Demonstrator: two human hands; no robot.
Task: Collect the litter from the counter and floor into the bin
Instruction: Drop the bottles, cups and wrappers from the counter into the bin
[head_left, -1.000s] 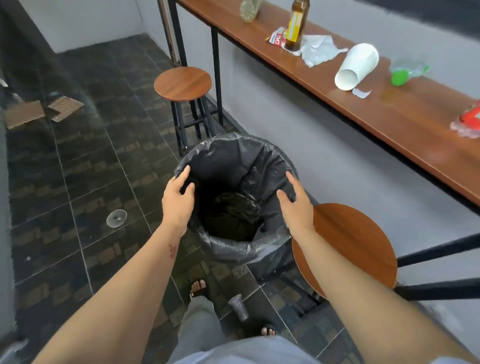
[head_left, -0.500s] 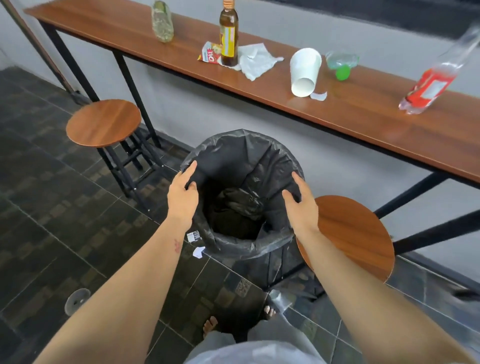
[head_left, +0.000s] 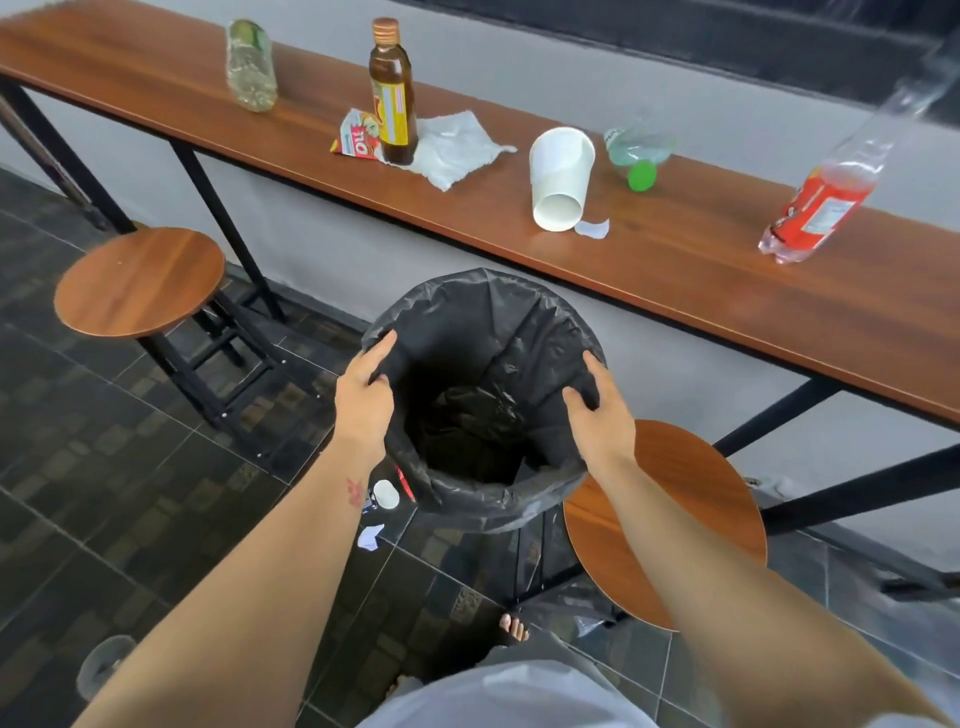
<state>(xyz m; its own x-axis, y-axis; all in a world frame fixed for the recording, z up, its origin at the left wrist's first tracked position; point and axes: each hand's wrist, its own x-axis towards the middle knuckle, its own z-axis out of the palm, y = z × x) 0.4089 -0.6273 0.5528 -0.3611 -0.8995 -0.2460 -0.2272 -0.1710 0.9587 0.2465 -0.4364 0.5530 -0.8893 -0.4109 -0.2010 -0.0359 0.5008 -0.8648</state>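
A bin lined with a black bag (head_left: 483, 312) hangs in front of me, held up by its rim. My left hand (head_left: 363, 395) grips the rim on the left and my right hand (head_left: 602, 410) grips it on the right. On the wooden counter (head_left: 675, 291) lie a crushed clear bottle (head_left: 251, 65), a brown bottle (head_left: 393, 93), a red wrapper (head_left: 356, 137), a white tissue (head_left: 457, 148), a tipped white cup (head_left: 560, 179), a green-capped bottle (head_left: 639, 150) and a red-labelled bottle (head_left: 826, 202). Paper scraps (head_left: 371, 538), a white lid (head_left: 386, 494) and a clear cup (head_left: 104, 665) lie on the floor.
One round wooden stool (head_left: 137, 280) stands to the left under the counter, another (head_left: 691, 519) is right of the bin, partly behind my right arm. Black counter legs (head_left: 223, 218) run down to the dark tiled floor. My feet show below.
The view has swung right and up toward the counter. The bin has stayed between my hands and sits closer to the counter edge; both hands now wrap its rim more firmly.
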